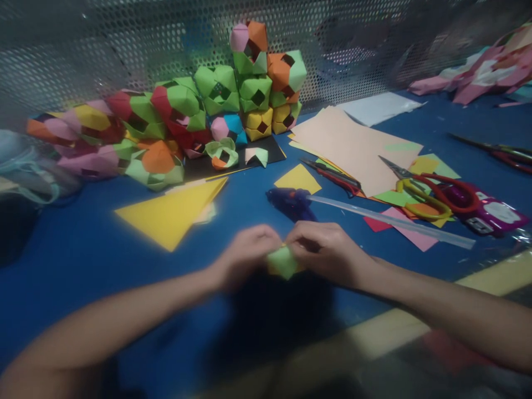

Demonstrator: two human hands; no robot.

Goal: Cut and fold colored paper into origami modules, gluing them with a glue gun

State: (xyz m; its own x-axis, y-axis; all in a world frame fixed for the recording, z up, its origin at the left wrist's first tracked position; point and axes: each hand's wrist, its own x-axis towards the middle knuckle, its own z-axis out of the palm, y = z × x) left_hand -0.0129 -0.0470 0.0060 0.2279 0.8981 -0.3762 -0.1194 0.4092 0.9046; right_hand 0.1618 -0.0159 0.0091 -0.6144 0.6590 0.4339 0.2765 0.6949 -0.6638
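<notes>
Near the middle of the blue table, my left hand (253,249) and my right hand (326,246) come together around a small folded paper piece (286,262), light green with yellow-orange at its edges. Fingers of both hands are closed on it, and they cover its upper part. Just beyond my hands lies a dark blue glue gun (291,202) with a long clear glue stick (386,219) sticking out to the right. A folded yellow paper sheet (172,213) is to the left of my left hand, and a small yellow square (298,178) lies behind the glue gun.
Several folded paper balls (216,91) are stacked along a perforated metal panel (158,33). On the right are beige paper sheets (353,141), scissors (432,191) with red and yellow handles, a red-handled cutting tool (334,174), a purple packet (494,213) and more scissors (499,149).
</notes>
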